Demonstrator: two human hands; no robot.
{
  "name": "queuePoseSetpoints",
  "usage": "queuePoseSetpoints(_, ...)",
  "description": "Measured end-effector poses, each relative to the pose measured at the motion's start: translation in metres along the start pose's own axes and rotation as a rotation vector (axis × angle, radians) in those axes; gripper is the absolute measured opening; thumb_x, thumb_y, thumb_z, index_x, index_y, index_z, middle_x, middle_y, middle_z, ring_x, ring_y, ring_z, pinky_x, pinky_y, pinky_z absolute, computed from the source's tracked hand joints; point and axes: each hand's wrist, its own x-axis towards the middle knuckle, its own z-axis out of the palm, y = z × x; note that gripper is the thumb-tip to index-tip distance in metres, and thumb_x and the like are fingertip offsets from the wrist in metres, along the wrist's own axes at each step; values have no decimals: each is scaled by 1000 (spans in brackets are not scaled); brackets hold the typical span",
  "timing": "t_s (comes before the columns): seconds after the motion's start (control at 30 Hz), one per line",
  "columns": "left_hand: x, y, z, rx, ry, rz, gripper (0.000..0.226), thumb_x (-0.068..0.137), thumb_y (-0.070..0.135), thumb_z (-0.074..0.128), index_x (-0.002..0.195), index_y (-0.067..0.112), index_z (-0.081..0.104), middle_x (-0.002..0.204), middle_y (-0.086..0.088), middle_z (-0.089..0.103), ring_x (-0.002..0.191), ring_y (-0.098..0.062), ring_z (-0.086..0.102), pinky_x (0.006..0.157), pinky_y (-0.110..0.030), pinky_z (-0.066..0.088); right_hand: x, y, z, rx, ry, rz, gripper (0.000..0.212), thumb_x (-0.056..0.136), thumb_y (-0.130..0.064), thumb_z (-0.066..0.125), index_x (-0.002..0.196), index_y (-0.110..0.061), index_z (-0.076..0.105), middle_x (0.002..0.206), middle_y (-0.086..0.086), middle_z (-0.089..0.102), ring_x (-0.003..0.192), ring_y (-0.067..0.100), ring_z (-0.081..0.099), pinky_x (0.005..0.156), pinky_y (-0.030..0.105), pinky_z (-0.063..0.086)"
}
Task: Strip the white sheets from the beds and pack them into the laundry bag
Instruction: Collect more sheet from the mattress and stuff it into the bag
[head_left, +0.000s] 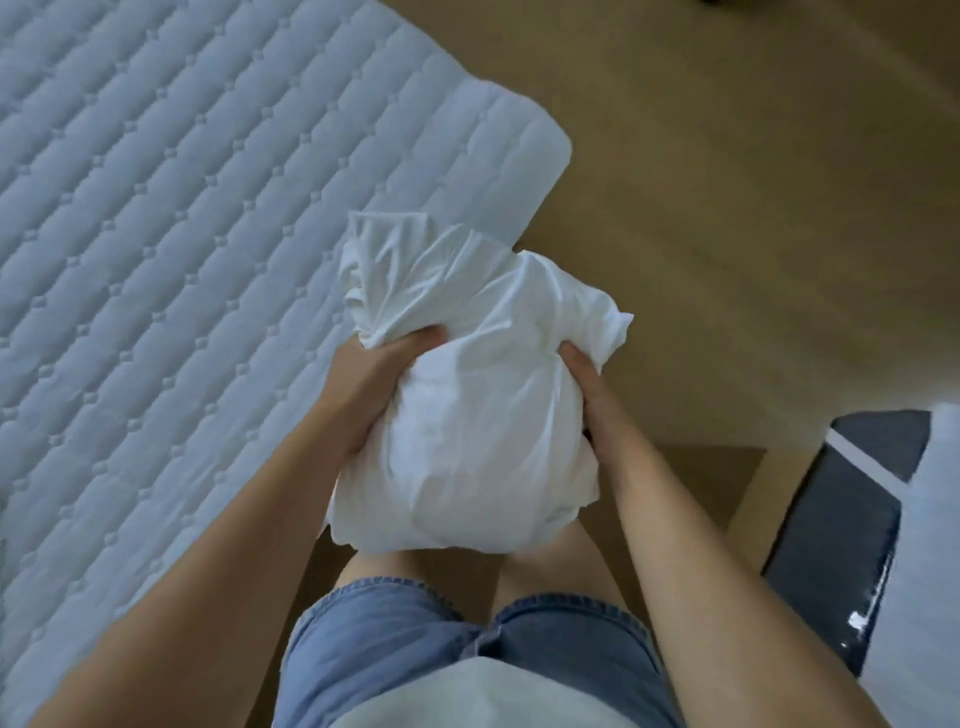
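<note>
A bundled white sheet (467, 405) hangs in front of me above my knees, held between both hands. My left hand (374, 374) grips its left side, thumb and fingers dug into the gathered cloth. My right hand (592, 395) grips the right side, its thumb pressed into the folds. The bundle's upper end is twisted into a crumpled knot near the mattress corner. No laundry bag is in view.
A bare quilted white mattress (182, 234) fills the left, its corner reaching the middle. Brown floor (727, 208) lies to the right. A dark bed base with white bedding (857, 545) stands at the right edge.
</note>
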Motion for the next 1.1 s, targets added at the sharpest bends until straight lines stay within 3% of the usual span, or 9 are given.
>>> queuePoseSetpoints(0.13, -22, 37, 113, 34, -121, 37, 86, 38, 53, 79, 117, 26, 63, 104, 10, 69, 93, -9, 67, 82, -29, 52, -35, -45, -109, 7, 131, -120, 56, 74, -62, 65, 123, -35, 56, 108, -6, 71, 96, 16, 68, 78, 34, 51)
queuePoseSetpoints(0.3, -34, 73, 254, 104, -327, 73, 94, 40, 56, 82, 127, 29, 57, 116, 9, 68, 102, -15, 66, 91, -39, 52, -59, -90, -239, 42, 303, -273, 40, 77, -58, 63, 112, -41, 56, 105, -11, 69, 88, 6, 68, 68, 24, 50)
queuePoseSetpoints(0.4, -37, 90, 323, 169, -410, 4, 84, 46, 55, 79, 122, 26, 59, 110, 9, 70, 94, -13, 68, 74, -30, 51, -62, -102, -299, 127, 392, -258, 38, 80, -55, 64, 112, -35, 60, 97, -12, 69, 79, 5, 68, 59, 20, 47)
queuePoseSetpoints(0.5, -34, 108, 385, 262, -485, 30, 83, 42, 57, 78, 117, 26, 61, 106, 10, 70, 91, -12, 68, 70, -29, 50, -57, -109, -347, 218, 458, -232, 45, 79, -56, 65, 114, -27, 62, 98, -6, 70, 83, 10, 67, 60, 23, 45)
queuePoseSetpoints(0.63, -17, 130, 477, 346, -553, 50, 56, 64, 44, 81, 112, 25, 58, 96, 11, 66, 84, -10, 65, 63, -26, 47, -35, -123, -411, 368, 502, -247, 24, 83, -51, 63, 102, -39, 56, 99, -9, 68, 84, 8, 65, 61, 22, 45)
queuePoseSetpoints(0.77, 15, 155, 584, 460, -615, 30, 62, 63, 46, 82, 114, 22, 56, 99, 7, 66, 85, -12, 65, 63, -27, 47, -5, -160, -486, 483, 591, -262, 47, 77, -56, 67, 117, -33, 57, 105, -7, 70, 90, 11, 67, 65, 24, 48)
queuePoseSetpoints(0.9, 30, 193, 704, 563, -756, 29, 94, 41, 66, 82, 121, 24, 59, 107, 7, 69, 96, -16, 67, 87, -37, 52, 14, -204, -572, 567, 704, -239, 44, 81, -55, 63, 115, -28, 56, 99, -6, 69, 84, 10, 67, 61, 21, 47)
queuePoseSetpoints(1.03, 24, 220, 823, 646, -927, 94, 67, 57, 55, 80, 118, 31, 62, 106, 10, 72, 95, -12, 69, 86, -36, 53, 19, -234, -655, 672, 807, -257, 42, 78, -56, 64, 111, -30, 58, 104, -3, 70, 90, 14, 68, 67, 26, 50)
queuePoseSetpoints(1.1, 19, 225, 874, 692, -975, 103, 54, 63, 50, 81, 111, 30, 66, 102, 9, 73, 92, -12, 70, 85, -36, 54, 22, -240, -692, 731, 841, -252, 53, 71, -62, 65, 111, -28, 59, 103, -4, 71, 90, 15, 68, 67, 26, 50)
